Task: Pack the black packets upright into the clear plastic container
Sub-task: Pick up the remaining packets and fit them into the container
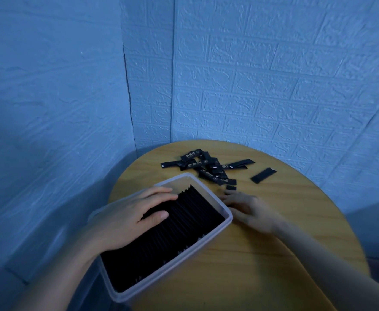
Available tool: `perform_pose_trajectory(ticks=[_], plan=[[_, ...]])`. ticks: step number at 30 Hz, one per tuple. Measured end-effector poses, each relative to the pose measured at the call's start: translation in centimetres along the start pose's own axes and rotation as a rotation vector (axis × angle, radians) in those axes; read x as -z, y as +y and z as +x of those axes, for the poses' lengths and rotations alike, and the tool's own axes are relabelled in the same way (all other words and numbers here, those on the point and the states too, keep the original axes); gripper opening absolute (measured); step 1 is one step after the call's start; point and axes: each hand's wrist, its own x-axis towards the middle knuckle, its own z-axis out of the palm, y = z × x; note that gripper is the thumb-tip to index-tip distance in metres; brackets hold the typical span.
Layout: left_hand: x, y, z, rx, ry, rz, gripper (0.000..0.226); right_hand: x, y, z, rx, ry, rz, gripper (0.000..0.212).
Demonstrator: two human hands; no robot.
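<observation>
A clear plastic container [223,206] sits tilted at the left edge of a round wooden table, packed with a dense row of upright black packets [175,234]. My left hand [128,218] lies on top of the packed packets at the container's left side, fingers straight and pressing them. My right hand [249,208] is blurred, flat on the table just right of the container, fingertips near a small black packet [230,187]. A loose pile of black packets [206,168] lies beyond it, and a single packet [263,175] lies apart to the right.
The round wooden table [274,221] stands in a corner of blue brick-textured walls [274,75]. The container overhangs the table's left edge. Bare wood shows in front of and right of the container.
</observation>
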Motion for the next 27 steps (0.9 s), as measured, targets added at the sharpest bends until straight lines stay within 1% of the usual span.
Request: perform_pose_trajectory(ticks=[2, 3, 4, 6, 7, 8, 10, 11, 12, 14, 16, 18, 19, 20, 23, 24, 27], plan=[[0.0, 0.0, 0.1, 0.003, -0.006, -0.005, 0.064, 1.0, -1.0, -0.6, 0.013, 0.129, 0.016, 0.047], [0.0, 0.0, 0.1, 0.006, -0.008, -0.005, 0.063, 1.4, -1.3, -0.5, -0.017, 0.205, -0.017, 0.060], [0.0, 0.1, 0.1, 0.006, -0.009, -0.005, 0.062, 1.4, -1.1, -0.1, -0.061, 0.227, -0.077, 0.081], [0.0, 0.1, 0.0, 0.008, -0.010, -0.005, 0.062, 0.6, -0.5, 1.5, -0.209, 0.128, -0.223, 0.124], [0.0, 0.1, 0.0, 0.009, -0.011, 0.000, 0.062, -0.1, -0.1, 2.3, -0.276, 0.078, -0.300, 0.134], [0.0, 0.1, 0.0, 0.008, -0.010, 0.005, 0.062, -0.6, 0.2, 3.0, -0.309, 0.048, -0.353, 0.136], [0.0, 0.0, 0.0, 0.008, -0.005, 0.010, 0.063, -0.6, 0.7, 4.4, -0.348, 0.070, -0.373, 0.137], [0.0, 0.0, 0.0, 0.008, -0.004, 0.009, 0.063, -0.4, 0.7, 5.1, -0.331, 0.094, -0.394, 0.138], [0.1, 0.1, 0.0, 0.005, -0.004, 0.007, 0.063, -0.1, 0.8, 6.0, -0.293, 0.107, -0.429, 0.139], [0.1, 0.1, 0.0, 0.008, -0.006, 0.011, 0.064, 0.9, 0.8, 7.9, -0.168, 0.074, -0.493, 0.138], [0.2, 0.3, 0.0, 0.017, -0.016, 0.032, 0.063, 1.8, -0.2, 9.9, -0.087, 0.016, -0.457, 0.128], [0.3, 0.5, -0.1, 0.022, -0.030, 0.045, 0.058, 2.3, -1.4, 12.0, -0.083, -0.009, -0.359, 0.109], [0.4, 0.6, -0.1, 0.022, -0.030, 0.047, 0.057, 2.2, -2.1, 13.0, -0.090, -0.021, -0.349, 0.100], [0.4, 0.7, -0.1, 0.022, -0.027, 0.049, 0.057, 2.1, -2.6, 14.0, -0.093, -0.042, -0.364, 0.095], [0.4, 0.7, -0.2, 0.026, -0.023, 0.053, 0.057, 1.1, -3.9, 16.3, -0.110, -0.127, -0.420, 0.094], [0.4, 0.7, -0.2, 0.025, -0.021, 0.047, 0.057, 0.7, -4.0, 16.9, -0.117, -0.149, -0.444, 0.090], [0.2, 0.6, -0.2, 0.020, -0.007, 0.038, 0.055, -0.6, -3.5, 17.6, -0.100, -0.214, -0.577, 0.071]])
